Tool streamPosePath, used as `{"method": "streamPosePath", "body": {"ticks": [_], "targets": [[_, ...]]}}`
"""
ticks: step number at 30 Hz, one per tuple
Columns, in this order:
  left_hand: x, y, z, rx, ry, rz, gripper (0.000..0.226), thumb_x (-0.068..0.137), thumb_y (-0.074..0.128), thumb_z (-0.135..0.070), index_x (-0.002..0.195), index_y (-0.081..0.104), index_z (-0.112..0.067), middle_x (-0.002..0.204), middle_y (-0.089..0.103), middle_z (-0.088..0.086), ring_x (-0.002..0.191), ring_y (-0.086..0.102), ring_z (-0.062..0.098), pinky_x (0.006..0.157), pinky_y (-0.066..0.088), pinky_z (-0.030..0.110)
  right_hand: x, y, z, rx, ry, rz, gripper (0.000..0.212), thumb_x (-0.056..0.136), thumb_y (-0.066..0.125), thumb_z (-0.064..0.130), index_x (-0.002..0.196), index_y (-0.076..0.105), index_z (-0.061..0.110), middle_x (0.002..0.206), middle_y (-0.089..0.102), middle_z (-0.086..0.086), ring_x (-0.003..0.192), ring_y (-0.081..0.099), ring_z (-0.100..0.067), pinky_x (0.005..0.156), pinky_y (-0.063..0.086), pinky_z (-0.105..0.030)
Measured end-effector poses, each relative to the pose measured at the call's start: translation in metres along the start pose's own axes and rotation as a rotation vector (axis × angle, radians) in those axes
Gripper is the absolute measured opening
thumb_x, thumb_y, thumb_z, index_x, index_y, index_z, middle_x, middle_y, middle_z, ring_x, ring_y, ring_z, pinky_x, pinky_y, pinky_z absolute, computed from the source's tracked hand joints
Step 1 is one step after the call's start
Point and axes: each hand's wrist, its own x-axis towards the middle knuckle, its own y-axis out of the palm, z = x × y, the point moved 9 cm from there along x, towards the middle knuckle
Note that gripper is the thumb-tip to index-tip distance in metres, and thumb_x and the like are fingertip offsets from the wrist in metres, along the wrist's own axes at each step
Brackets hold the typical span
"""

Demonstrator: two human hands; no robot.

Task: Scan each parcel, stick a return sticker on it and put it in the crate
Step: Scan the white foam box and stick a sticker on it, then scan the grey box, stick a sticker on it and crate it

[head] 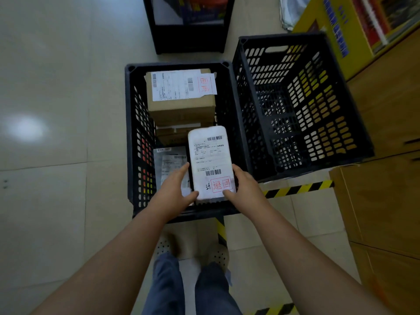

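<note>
A white padded parcel (209, 155) with a shipping label and a red return sticker (221, 184) near its front end hangs over the black crate (130, 133). My left hand (175, 187) grips its left edge and my right hand (243, 185) grips its right edge. Inside the crate a cardboard box (181, 105) with a label and a red sticker lies at the back. A grey plastic mailer (170, 162) rests low at the front left, partly hidden by my left hand.
A second black crate (318, 142) with nothing in it stands tilted to the right. A black bin (188, 39) with items stands behind. Wooden cabinets (386, 189) and a yellow carton (329, 26) line the right side. Yellow-black tape (295, 189) marks the floor.
</note>
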Motion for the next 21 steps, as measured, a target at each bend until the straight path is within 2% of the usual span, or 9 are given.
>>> {"method": "streamPosePath", "body": {"ticks": [3,8,12,16,21], "targets": [[-0.025,-0.038,-0.032,0.087,0.104,-0.037,0.079,0.089,0.066,-0.04,0.153,0.019,-0.036,0.154,0.031,-0.008,0.138,0.035,0.012,0.109,0.035,0.031,-0.027,-0.02,0.028,-0.017,-0.055,-0.016,0.072,0.091,0.064,0.031,0.152,0.026,0.028,0.147,0.037,0.002,0.125,0.045,-0.015,0.095,0.041,-0.029],[-0.084,-0.115,-0.115,0.291,0.315,-0.097,0.067,0.089,0.062,-0.046,0.148,0.033,-0.033,0.151,0.034,-0.009,0.138,0.032,0.013,0.114,0.033,0.036,-0.102,-0.096,0.1,-0.089,-0.176,-0.159,0.064,0.092,0.058,0.05,0.148,0.033,0.033,0.149,0.032,0.011,0.131,0.039,-0.012,0.096,0.042,-0.031],[-0.128,-0.163,-0.205,0.365,0.556,-0.118,0.062,0.091,0.055,-0.054,0.147,0.035,-0.036,0.149,0.035,-0.013,0.136,0.032,0.009,0.113,0.033,0.034,-0.182,-0.169,0.132,-0.088,-0.186,-0.331,0.062,0.091,0.051,0.06,0.145,0.035,0.037,0.147,0.031,0.015,0.135,0.033,-0.01,0.104,0.039,-0.034],[-0.172,-0.173,-0.302,0.386,0.867,-0.06,0.063,0.09,0.047,-0.063,0.146,0.036,-0.036,0.148,0.036,-0.015,0.137,0.03,0.007,0.114,0.031,0.032,-0.281,-0.225,0.123,-0.008,-0.076,-0.61,0.06,0.09,0.05,0.065,0.143,0.038,0.039,0.142,0.033,0.019,0.133,0.033,-0.006,0.104,0.037,-0.029],[-0.27,-0.12,-0.405,0.395,1.276,0.153,0.066,0.089,0.044,-0.067,0.143,0.044,-0.03,0.147,0.039,-0.014,0.137,0.034,0.009,0.115,0.031,0.035,-0.449,-0.231,0.079,0.096,0.245,-0.978,0.055,0.092,0.052,0.059,0.142,0.04,0.04,0.142,0.03,0.022,0.136,0.028,-0.002,0.1,0.026,-0.018]]}}
